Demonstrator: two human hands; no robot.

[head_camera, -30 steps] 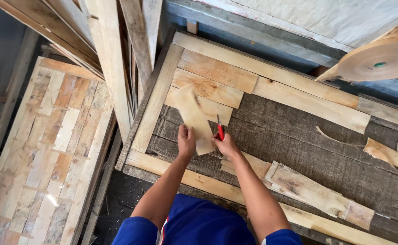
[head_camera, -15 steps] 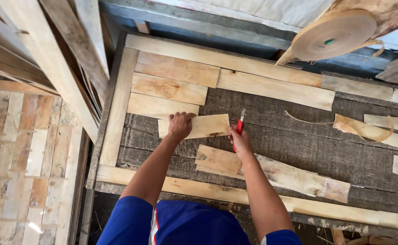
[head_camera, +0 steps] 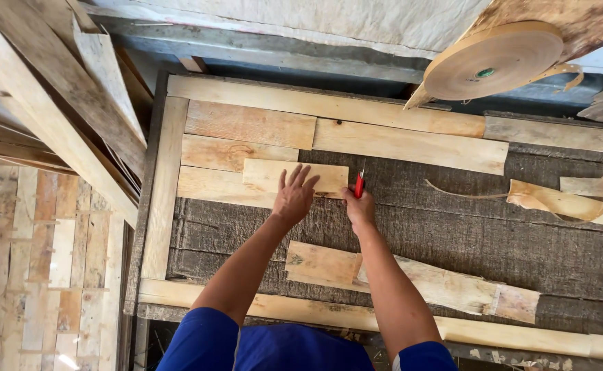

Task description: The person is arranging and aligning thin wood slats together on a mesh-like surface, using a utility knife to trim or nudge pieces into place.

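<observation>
Pressing our left hand (head_camera: 294, 196), fingers spread, on a pale rectangular wood veneer piece (head_camera: 296, 176) lying on the dark board (head_camera: 452, 227), we are gripping a red cutter (head_camera: 359, 184) at its edge with our right hand (head_camera: 360, 209).

We look steeply down from our head-worn camera, close above the wooden frame (head_camera: 177, 178); our forearms enter from below.

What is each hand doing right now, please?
Left hand: open, fingers spread, pressing flat on the small wood piece.
Right hand: closed around a red cutter.
</observation>
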